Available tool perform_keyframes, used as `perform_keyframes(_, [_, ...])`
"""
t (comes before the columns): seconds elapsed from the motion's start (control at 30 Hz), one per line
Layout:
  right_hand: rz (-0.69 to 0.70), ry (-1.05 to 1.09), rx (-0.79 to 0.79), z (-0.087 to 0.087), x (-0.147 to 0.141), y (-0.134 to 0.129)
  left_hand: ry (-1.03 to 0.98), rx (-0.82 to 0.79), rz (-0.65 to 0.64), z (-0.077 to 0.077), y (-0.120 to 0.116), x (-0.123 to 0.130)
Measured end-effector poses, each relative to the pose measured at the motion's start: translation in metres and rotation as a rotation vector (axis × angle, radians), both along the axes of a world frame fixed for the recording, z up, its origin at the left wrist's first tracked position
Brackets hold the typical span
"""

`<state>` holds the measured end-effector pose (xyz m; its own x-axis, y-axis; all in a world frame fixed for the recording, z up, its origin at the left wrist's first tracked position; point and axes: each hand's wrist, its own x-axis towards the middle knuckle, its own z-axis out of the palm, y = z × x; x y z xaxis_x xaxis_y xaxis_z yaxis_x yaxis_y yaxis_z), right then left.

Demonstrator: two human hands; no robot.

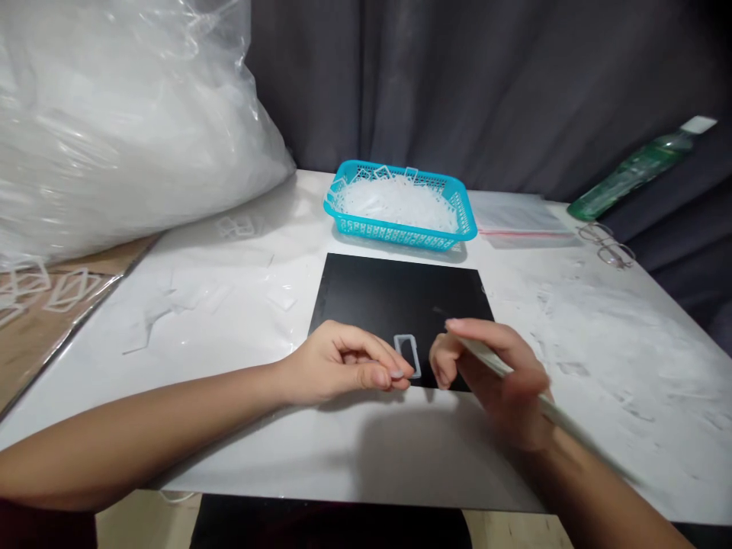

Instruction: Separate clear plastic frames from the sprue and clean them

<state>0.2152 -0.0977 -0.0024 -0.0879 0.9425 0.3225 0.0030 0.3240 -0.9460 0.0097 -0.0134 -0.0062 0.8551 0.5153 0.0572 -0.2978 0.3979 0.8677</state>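
The black mat is the likely reason the pale rectangular frame can be made out: it lies over the mat's near part, where its thin outline contrasts with the dark surface. At the mat's near edge, the left hand has its thumb and fingers drawn together beside the frame's lower end, perhaps to steady it; whether they grip it or something small, I cannot tell. Over the mat's near right corner, the right hand has its fingers closed on a slender pale tool, slanted like a pen, probably for fine control; its thin tip is blurred. Just beyond the mat, a blue basket heaped with similar frames sits within easy reach on the white tabletop. Right of the basket, beyond the mat, are clear bags with a red line, glasses and a green bottle. No brand or lettering is legible on either bags or bottle.
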Motion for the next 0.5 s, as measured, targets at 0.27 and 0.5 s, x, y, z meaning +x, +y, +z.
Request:
perform_keyframes(0.27, [0.098, -0.250, 0.077, 0.018, 0.003, 0.000, 0.064, 0.066, 0.073, -0.001, 0.004, 0.000])
perform_keyframes(0.5, [0.124, -0.159, 0.104, 0.009, 0.002, 0.000, 0.161, -0.024, 0.006, 0.001, 0.003, -0.001])
